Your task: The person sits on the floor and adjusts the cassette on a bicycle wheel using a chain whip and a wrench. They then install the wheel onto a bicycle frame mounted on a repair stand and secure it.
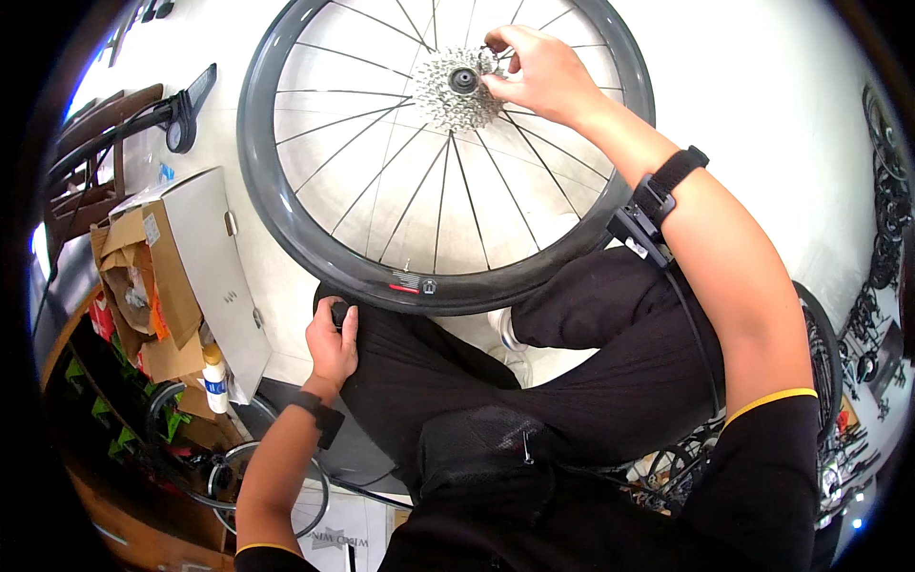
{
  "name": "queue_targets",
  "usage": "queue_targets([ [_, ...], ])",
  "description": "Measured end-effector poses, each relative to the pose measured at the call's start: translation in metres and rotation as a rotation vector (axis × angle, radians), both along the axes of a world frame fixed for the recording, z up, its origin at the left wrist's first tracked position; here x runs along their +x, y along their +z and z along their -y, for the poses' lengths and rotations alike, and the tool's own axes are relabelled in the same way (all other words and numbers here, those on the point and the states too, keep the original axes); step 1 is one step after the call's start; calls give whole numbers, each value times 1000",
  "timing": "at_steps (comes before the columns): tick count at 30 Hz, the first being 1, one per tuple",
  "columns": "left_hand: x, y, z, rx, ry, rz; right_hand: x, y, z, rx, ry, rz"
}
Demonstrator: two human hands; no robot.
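A black bicycle wheel [257, 157] with a deep rim and thin dark spokes stands in front of me, its tyre close to my knees. At its hub sits a silver cassette [440, 103] of toothed sprockets around a dark axle end [464, 81]. My right hand [545, 78] reaches over the wheel. Its thumb and index finger are closed in a pinch at the cassette's right edge, on a small ring-like metal piece [489, 62], partly hidden by the fingers. My left hand [332, 351] rests by my left thigh, closed around a small black object [339, 313], mostly hidden.
An open cardboard box [172, 276] and a white cabinet [214, 257] stand at the left, with a white bottle [214, 379] beside them. A bike pedal and crank [181, 124] show at the upper left. More wheels [824, 362] and bike parts line the right.
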State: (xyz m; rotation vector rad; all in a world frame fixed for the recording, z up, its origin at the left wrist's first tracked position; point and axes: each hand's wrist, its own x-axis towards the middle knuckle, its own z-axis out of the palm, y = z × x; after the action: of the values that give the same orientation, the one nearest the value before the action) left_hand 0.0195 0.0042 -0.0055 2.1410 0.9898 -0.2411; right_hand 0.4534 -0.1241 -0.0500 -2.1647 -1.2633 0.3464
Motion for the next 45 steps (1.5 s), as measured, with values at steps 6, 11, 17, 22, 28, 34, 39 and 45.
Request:
queue_targets([
  [6,-5,-1,-3,-32,27,-17,-4,5,-10,-7,-8,-41],
  [11,-1,2,-7,-73,33,-14,-15,13,-21,-136,-9,-27],
  [17,-4,3,-11,-100,53,23,-37,22,-36,-333,-90,105],
  [22,-9,0,-10,-69,46,57,-40,24,-39,-420,-87,93],
  [28,-10,-1,-11,-91,49,56,-28,19,-31,-394,-34,-28],
  [34,-12,1,-10,-107,53,45,-28,25,-31,-406,-32,59],
  [39,-11,0,-9,-76,58,74,-30,16,-22,-241,31,166],
  [45,-11,1,-9,-76,51,64,-28,11,-17,-171,122,127],
])
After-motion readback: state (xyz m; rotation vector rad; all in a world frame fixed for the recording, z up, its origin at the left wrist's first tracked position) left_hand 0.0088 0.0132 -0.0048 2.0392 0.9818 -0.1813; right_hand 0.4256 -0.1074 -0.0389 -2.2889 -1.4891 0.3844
